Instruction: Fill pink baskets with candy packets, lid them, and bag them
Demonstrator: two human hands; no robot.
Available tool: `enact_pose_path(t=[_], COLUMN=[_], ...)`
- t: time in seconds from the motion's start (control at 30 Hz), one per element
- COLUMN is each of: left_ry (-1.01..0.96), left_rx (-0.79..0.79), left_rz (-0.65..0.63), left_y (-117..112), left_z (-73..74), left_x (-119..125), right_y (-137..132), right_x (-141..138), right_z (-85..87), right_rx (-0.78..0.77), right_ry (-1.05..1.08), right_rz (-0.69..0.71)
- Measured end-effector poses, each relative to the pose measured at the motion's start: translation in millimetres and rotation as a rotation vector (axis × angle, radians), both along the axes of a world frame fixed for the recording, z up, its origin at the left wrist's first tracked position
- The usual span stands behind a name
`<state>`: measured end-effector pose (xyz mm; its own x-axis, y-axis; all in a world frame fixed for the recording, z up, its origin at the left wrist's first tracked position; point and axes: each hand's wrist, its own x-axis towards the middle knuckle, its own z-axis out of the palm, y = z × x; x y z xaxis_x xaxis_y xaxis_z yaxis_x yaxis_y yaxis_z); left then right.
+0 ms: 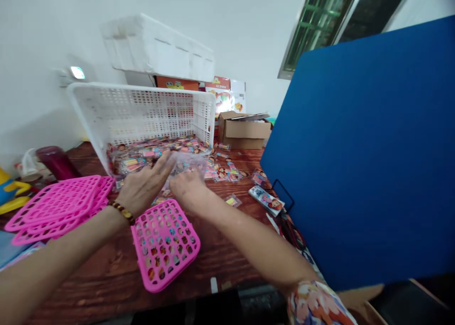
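My left hand (144, 185), with a bead bracelet at the wrist, reaches forward, fingers stretched out over a clear plastic bag (188, 164) of small colourful packets. My right hand (188, 188) is closed on the near edge of that bag. Both hands hover just in front of a tipped white mesh basket (142, 112) from which several small packets (220, 171) spill onto the wooden table (220, 254). A small pink basket (164, 242) with packets inside sits just below my hands.
A stack of pink baskets (59, 206) lies at the left. A blue partition panel (359, 154) stands at the right. Cardboard boxes (243, 130) and a white foam box (159, 48) sit behind. A dark red bottle (57, 163) is at the far left.
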<state>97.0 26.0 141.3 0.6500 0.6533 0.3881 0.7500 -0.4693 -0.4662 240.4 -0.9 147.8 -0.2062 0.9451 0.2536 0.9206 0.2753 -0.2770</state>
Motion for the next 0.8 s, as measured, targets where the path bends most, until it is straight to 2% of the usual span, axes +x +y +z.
enact_pose_path(t=[0.1, 0.2, 0.3, 0.4, 0.47, 0.57, 0.67, 0.8], left_ry=[-0.028, -0.067, -0.101, -0.129, -0.113, -0.058, -0.062, -0.13], left_rx=[0.04, 0.033, 0.033, 0.028, 0.026, 0.011, -0.04, -0.161], left_rz=[0.045, 0.071, 0.061, 0.058, 0.073, 0.115, 0.163, 0.158], left_y=[14, 18, 18, 21, 26, 37, 47, 55], left_z=[6.6, 12.1, 11.8, 3.4, -7.3, -29.5, -56.2, -95.1], left_x=[-9, -14, -15, -20, -29, -47, -65, -78], right_y=[-12, -9, 12, 39, 57, 82, 102, 114], right_x=[7, 22, 33, 32, 29, 20, 9, 1], right_z=[10.4, 13.0, 8.4, -4.6, -19.8, -50.5, -83.1, -123.9], right_rx=[0.074, 0.196, 0.277, 0.263, 0.217, 0.083, -0.028, -0.115], right_ry=[-0.077, -0.03, 0.113, 0.296, 0.43, 0.58, 0.6, 0.546], right_rz=[0.011, -0.169, -0.381, -0.478, -0.485, -0.35, -0.223, -0.149])
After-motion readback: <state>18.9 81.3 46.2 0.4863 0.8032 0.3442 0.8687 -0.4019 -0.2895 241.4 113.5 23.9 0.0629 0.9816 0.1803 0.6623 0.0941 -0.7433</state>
